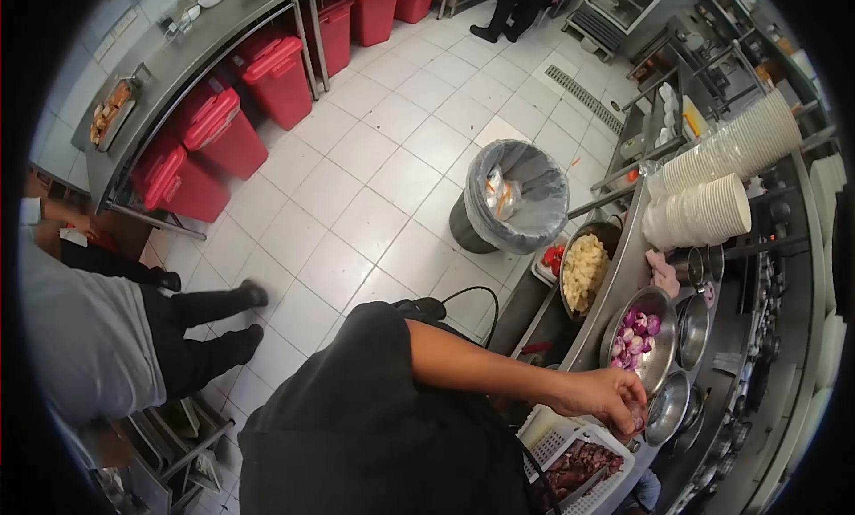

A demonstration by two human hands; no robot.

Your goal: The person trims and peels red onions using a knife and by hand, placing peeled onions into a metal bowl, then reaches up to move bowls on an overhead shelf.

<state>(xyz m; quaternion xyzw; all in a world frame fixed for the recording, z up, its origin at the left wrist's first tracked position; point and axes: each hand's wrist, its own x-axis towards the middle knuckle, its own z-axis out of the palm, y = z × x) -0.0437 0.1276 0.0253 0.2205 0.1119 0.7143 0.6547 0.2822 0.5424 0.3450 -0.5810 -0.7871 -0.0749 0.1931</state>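
My left hand reaches over the counter from a bare forearm, its fingers closed round a small red onion. The onion is partly covered by the fingers. Just beyond the hand sits a steel bowl with several peeled purple onions in it. Below the wrist, a white perforated basket holds dark reddish pieces that look like onion skins. A smaller steel bowl is right beside my fingers. My right hand is out of view.
A lined bin stands on the tiled floor beyond the counter. Potato-like chunks fill a large pan. Stacked white containers lie on the counter. Red lidded bins line the opposite bench. A person is at left, another at the back.
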